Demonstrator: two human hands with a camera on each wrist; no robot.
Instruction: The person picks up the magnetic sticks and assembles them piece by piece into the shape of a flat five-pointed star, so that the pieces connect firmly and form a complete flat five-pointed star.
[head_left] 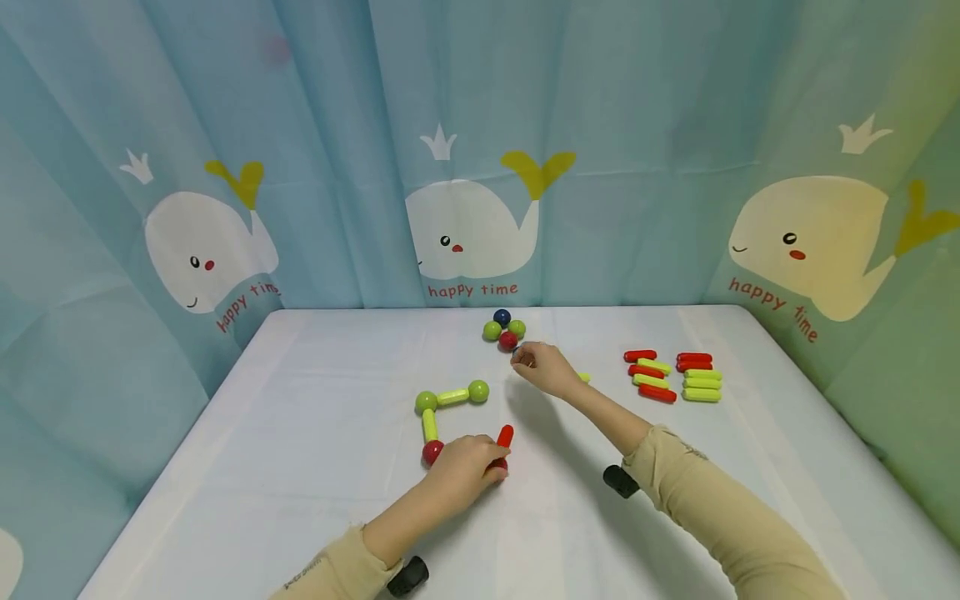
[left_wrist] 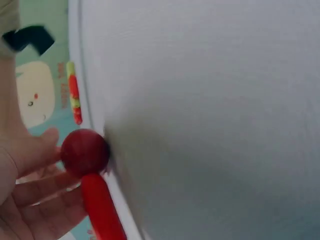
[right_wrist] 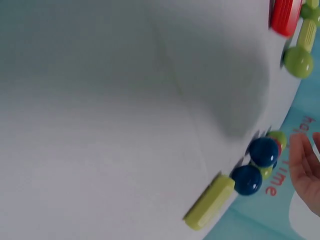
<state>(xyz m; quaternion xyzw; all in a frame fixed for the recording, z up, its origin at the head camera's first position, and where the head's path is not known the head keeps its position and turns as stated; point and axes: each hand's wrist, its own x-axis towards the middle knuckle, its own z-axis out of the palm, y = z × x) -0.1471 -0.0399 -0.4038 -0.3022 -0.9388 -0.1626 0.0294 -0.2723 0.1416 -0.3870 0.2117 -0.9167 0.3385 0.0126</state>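
My left hand (head_left: 463,475) grips a red ball (left_wrist: 85,152) between thumb and fingers. From that ball a red rod (head_left: 506,437) points away toward the back of the table. Just left of the hand, a second red ball (head_left: 432,452) joins a yellow-green rod (head_left: 430,425), a green ball (head_left: 426,402), another rod (head_left: 453,397) and a green end ball (head_left: 478,391). My right hand (head_left: 547,368) hovers close to the loose balls, fingers loosely bent with nothing seen between them. Under it sit two blue balls (right_wrist: 247,180) beside a yellow-green rod (right_wrist: 209,202).
At the back stands a cluster of a blue ball (head_left: 502,317), a red ball (head_left: 507,341) and two green balls (head_left: 492,331). Several red and yellow-green rods (head_left: 702,384) lie in two groups at the right. A whale-print curtain (head_left: 337,167) hangs behind the white table (head_left: 300,500).
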